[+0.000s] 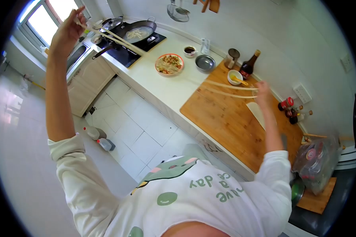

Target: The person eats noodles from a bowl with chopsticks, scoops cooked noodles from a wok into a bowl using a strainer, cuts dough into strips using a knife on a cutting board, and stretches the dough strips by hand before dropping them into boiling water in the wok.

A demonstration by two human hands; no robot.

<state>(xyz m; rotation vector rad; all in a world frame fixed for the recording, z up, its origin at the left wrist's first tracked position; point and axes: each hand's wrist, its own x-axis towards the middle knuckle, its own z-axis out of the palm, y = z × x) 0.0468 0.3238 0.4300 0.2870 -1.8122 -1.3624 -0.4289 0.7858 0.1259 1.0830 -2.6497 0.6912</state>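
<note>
My left hand (72, 29) is raised high at the upper left, fingers pinched on one end of a stretched strip of noodle dough (114, 39). Two pale strands run from it toward the counter. Over the wooden board, my right hand (262, 94) is closed on similar dough strands (229, 89); they blur toward the middle, so I cannot tell whether they join the left ones. Below the right hand, a flat pale dough piece (257, 113) lies on the cutting board (221, 118). Noodles (136, 34) sit in liquid in the wok (149, 29).
A plate of chopped food (169, 64), a bowl of dark sauce (190, 51) and a metal bowl (205, 63) stand between stove and board. Behind the board are a white bowl with a yellow spoon (235, 77), a dark bottle (249, 67) and small seasoning bottles (292, 111).
</note>
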